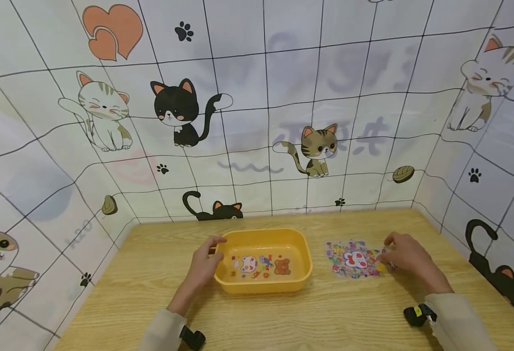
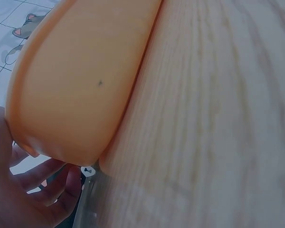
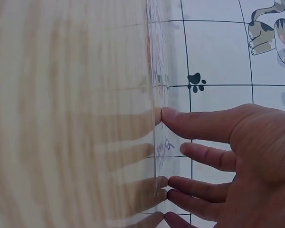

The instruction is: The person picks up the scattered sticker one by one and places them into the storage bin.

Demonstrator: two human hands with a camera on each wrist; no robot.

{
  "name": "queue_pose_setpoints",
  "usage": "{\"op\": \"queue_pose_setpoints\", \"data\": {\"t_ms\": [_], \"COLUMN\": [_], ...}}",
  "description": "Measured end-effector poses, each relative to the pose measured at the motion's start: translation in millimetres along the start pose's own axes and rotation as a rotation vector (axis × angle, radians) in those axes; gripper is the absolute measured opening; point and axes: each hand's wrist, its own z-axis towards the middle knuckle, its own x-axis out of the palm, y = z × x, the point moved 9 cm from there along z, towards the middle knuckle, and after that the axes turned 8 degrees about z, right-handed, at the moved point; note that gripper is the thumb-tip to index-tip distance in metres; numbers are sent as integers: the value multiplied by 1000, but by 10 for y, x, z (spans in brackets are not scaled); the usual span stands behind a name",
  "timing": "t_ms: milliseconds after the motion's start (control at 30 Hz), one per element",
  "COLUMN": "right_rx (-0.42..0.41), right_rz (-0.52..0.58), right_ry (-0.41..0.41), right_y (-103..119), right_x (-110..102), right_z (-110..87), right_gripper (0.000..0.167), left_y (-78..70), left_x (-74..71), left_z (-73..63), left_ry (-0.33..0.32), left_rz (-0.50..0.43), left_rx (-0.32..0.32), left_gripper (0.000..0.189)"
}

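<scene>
A yellow plastic tray stands on the table, with small colourful figures such as a bear and a white animal on its floor; whether they are loose or printed I cannot tell. At the tray's left end my left hand grips the rim, thumb on the near side, fingers curled around the end in the left wrist view. To the right lies a flat clear sheet of colourful stickers. My right hand rests at the sheet's right edge. The right wrist view shows the thumb touching the sheet and other fingertips touching the table.
The wood-grain table is shiny and reflects the fingers. Cat-patterned tiled sheeting encloses it at the back and both sides. A black wrist camera sits on the left wrist, another black camera on the right.
</scene>
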Motion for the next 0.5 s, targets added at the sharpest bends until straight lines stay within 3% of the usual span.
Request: {"op": "queue_pose_setpoints", "data": {"t_ms": [200,500], "right_rx": [-2,51], "right_rz": [50,122], "right_ry": [-29,-5], "right_y": [16,-13], "right_x": [17,45], "right_z": [-5,-20], "right_gripper": [45,49], "left_y": [-12,-20], "left_x": [-17,-12], "left_z": [0,-3], "left_ry": [-5,-1], "left_rz": [0,-2], "left_rx": [4,7], "left_gripper": [38,38]}}
